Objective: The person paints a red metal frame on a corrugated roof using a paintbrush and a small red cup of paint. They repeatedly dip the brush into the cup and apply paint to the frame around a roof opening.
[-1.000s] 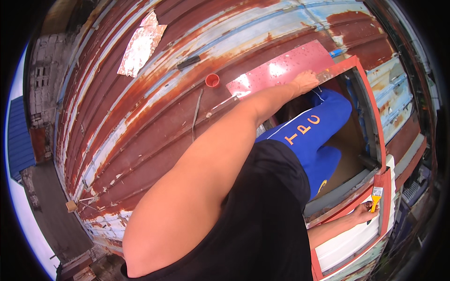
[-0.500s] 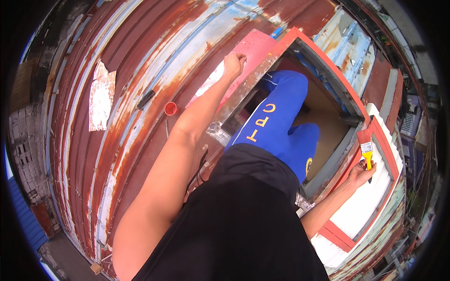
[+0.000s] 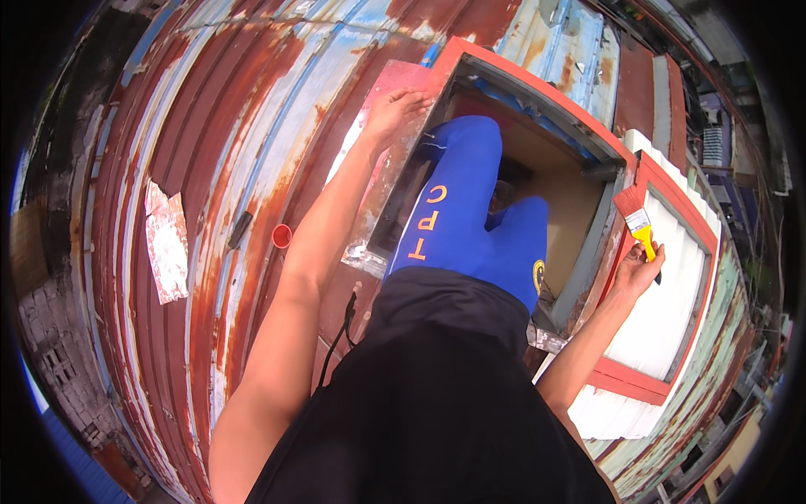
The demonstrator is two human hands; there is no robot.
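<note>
In my right hand (image 3: 640,269) is a paintbrush (image 3: 638,223) with a yellow handle, a metal ferrule and red-coated bristles. It points up and away, over the right side of the hatch frame (image 3: 537,90). My left hand (image 3: 396,111) has its fingers stretched out. It is over the pinkish-red sheet (image 3: 395,77), with its fingertips at the upper left rim of the frame; whether they touch is unclear. The frame is red along its far edge, with worn grey and brown on its left side. My legs in blue trousers (image 3: 462,202) go down into the opening.
Left of my left arm, a small red cup (image 3: 282,236) and a dark narrow object (image 3: 240,229) rest on the rusty corrugated roof (image 3: 260,109). Farther left lies a torn white sheet piece (image 3: 166,244). At right is a red-framed panel (image 3: 631,383) with white corrugated sheet.
My left hand has uncurled its fingers and come closer to the hatch frame's left rim. The paintbrush in my right hand has tilted more to the left. The whole view has shifted.
</note>
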